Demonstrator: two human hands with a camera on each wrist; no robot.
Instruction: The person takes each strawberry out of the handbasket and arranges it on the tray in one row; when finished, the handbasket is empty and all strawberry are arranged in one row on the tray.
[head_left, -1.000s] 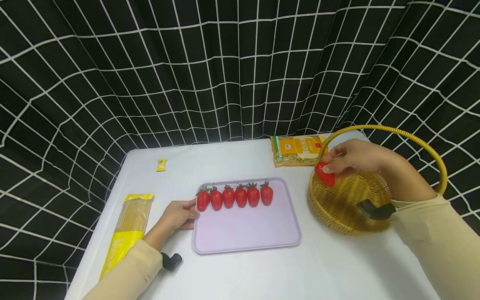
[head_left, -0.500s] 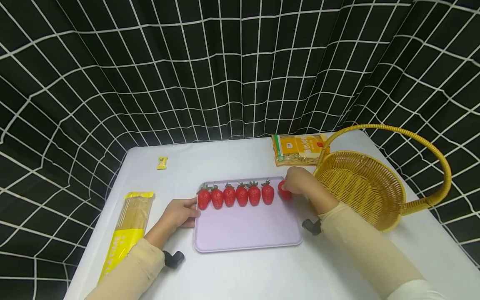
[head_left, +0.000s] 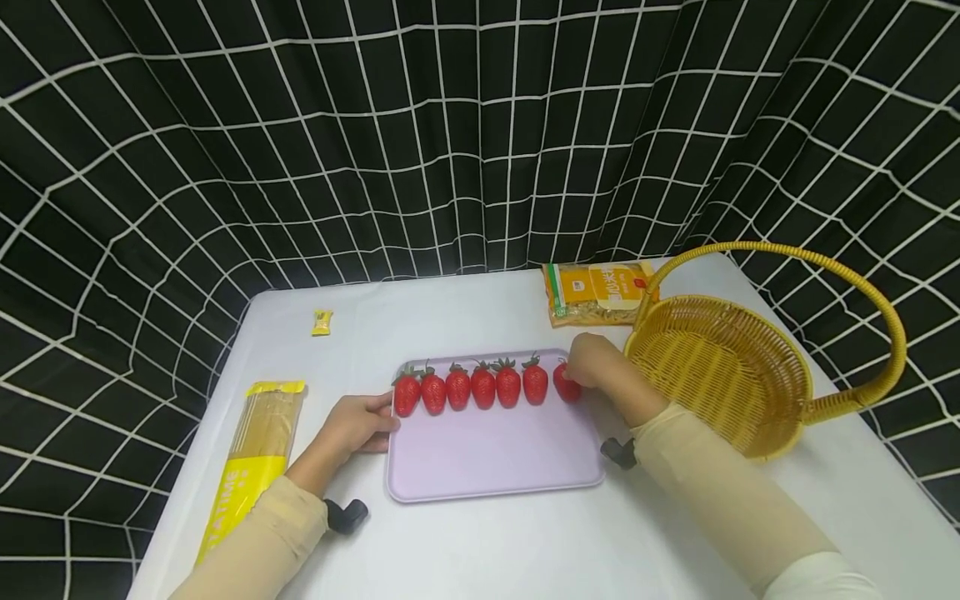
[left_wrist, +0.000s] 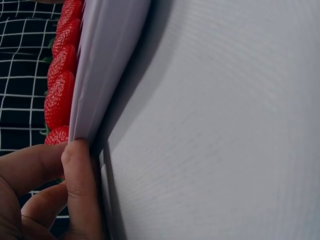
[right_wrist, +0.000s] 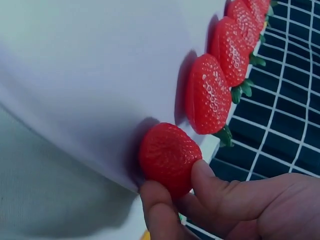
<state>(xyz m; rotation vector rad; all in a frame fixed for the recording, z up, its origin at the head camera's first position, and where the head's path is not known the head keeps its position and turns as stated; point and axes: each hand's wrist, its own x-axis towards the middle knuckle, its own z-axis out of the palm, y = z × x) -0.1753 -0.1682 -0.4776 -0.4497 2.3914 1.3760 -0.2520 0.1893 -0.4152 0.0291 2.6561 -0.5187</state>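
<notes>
A pale lilac tray [head_left: 491,458] lies on the white table, with a row of red strawberries [head_left: 483,389] along its far edge, green leaves pointing away from me. My left hand [head_left: 358,423] pinches the tray's left rim; thumb and finger meet there in the left wrist view. At the tray's far right corner, my right hand [head_left: 600,367] holds the end strawberry [right_wrist: 167,157] between thumb and fingers. That strawberry is down at the tray surface, slightly apart from its neighbour [right_wrist: 209,95]. Its leafy end is mostly hidden by the fingers in the right wrist view.
Right of the tray stands a yellow wicker basket [head_left: 712,375] with a tall arched handle. An orange food packet [head_left: 600,293] lies at the back, touching or close to it. A small yellow wrapped candy [head_left: 322,322] and a yellow noodle packet [head_left: 251,467] are on the left.
My right hand has brought a strawberry from over the basket leftward to the tray's far right corner, at the row's end. My left hand has stayed on the tray's rim.
</notes>
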